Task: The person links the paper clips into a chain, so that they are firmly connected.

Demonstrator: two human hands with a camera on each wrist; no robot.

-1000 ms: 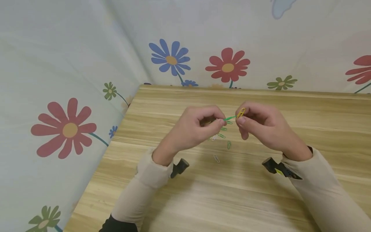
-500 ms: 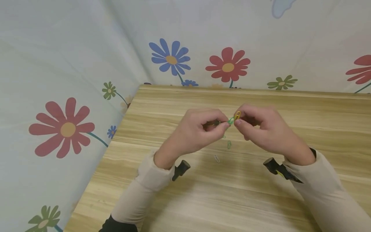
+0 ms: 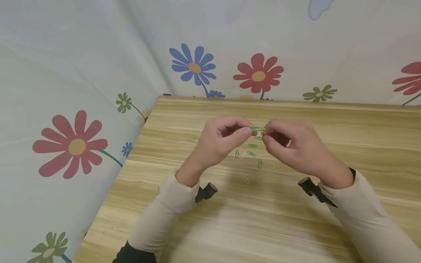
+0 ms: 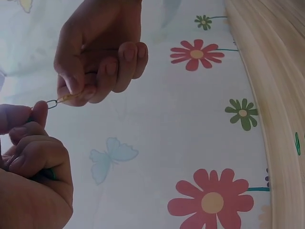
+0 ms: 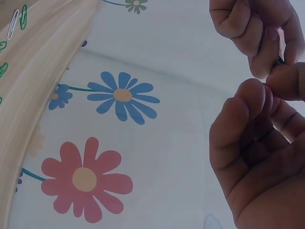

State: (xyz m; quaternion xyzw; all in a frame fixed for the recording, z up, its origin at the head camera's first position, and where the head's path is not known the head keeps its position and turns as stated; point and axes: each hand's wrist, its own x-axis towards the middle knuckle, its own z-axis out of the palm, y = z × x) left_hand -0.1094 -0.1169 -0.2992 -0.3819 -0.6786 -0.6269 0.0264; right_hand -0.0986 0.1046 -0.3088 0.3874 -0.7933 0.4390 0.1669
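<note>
On my feed, the slim green wire paper clip hangs level above the wood-grain surface, towards its far edge, one end meeting a looped yellow wire paper clip. Half a second ago the green one was bunched at the fingertips; now the left hand has drawn back and it lies straight between the hands. I judge the two clips hooked together, though I can't confirm it. The left thumb and finger pinch the green clip; the right hand pinches the yellow. Loose green paper clips and white paper clips show again below, well in from the left edge.
</note>
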